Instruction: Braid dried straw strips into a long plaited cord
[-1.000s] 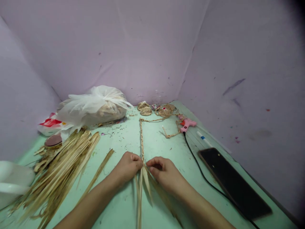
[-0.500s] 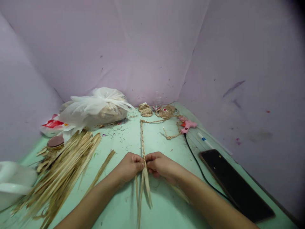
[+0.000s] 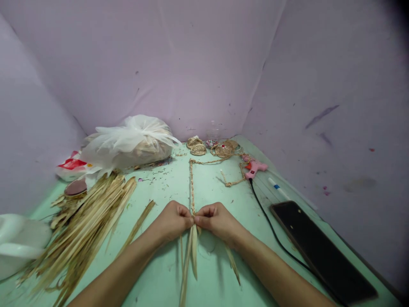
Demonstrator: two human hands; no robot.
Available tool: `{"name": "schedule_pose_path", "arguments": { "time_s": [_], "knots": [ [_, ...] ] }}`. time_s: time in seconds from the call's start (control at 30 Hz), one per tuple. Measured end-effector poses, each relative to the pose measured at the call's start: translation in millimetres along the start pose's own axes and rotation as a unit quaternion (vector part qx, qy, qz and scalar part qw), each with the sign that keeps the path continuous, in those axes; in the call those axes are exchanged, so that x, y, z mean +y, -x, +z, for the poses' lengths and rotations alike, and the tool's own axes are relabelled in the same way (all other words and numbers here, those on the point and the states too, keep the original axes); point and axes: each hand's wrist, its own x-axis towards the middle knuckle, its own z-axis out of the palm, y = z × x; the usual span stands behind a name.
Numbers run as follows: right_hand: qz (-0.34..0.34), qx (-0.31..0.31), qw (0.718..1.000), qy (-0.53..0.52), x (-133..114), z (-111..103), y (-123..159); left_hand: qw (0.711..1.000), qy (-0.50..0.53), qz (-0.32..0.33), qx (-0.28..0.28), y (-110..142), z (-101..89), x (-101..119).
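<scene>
Braided cord of tan plant fibre [image 3: 192,186], stretched up the middle of a pale green tabletop [image 3: 162,185], with a sharp bend to the right at the far end. Pinched at the near end between thumb and fingers of both the bare left hand [image 3: 175,219] and the bare right hand [image 3: 215,219], close together. Below the hands, loose flat straw-coloured strips [image 3: 193,252], splayed. To the left, a heap of long dry brown leaves [image 3: 92,213], beneath a knotted white plastic bag [image 3: 134,145]. To the right, a pink glue gun [image 3: 254,168] beyond a black rectangular phone [image 3: 322,251].
</scene>
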Motion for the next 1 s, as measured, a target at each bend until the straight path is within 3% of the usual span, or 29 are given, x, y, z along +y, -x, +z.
{"name": "schedule_pose_path", "arguments": {
  "time_s": [0.17, 0.37, 0.47, 0.63, 0.83, 1.0],
  "knots": [
    [0.030, 0.010, 0.998, -0.045, -7, 3, 5, 1.000, -0.008, -0.010, 0.009, -2, -0.6, 1],
    [0.040, 0.063, 0.997, -0.033, -5, 6, 1, 0.991, -0.122, 0.011, 0.053, 6, 3.1, 7],
    [0.015, 0.075, 0.997, -0.027, -1, 7, 0, 0.974, -0.210, 0.027, 0.079, 17, 5.6, 11],
    [-0.009, 0.061, 0.998, -0.020, 2, 7, 3, 0.930, -0.342, -0.001, 0.132, 38, 11.0, 25],
    [0.016, 0.068, 0.997, -0.045, -2, 10, 6, 0.888, -0.444, 0.031, 0.120, 55, 36.7, 32],
    [0.064, 0.053, 0.992, -0.097, -7, 11, 9, 0.887, -0.451, 0.058, 0.078, 52, 65.1, 14]
  ]
}}
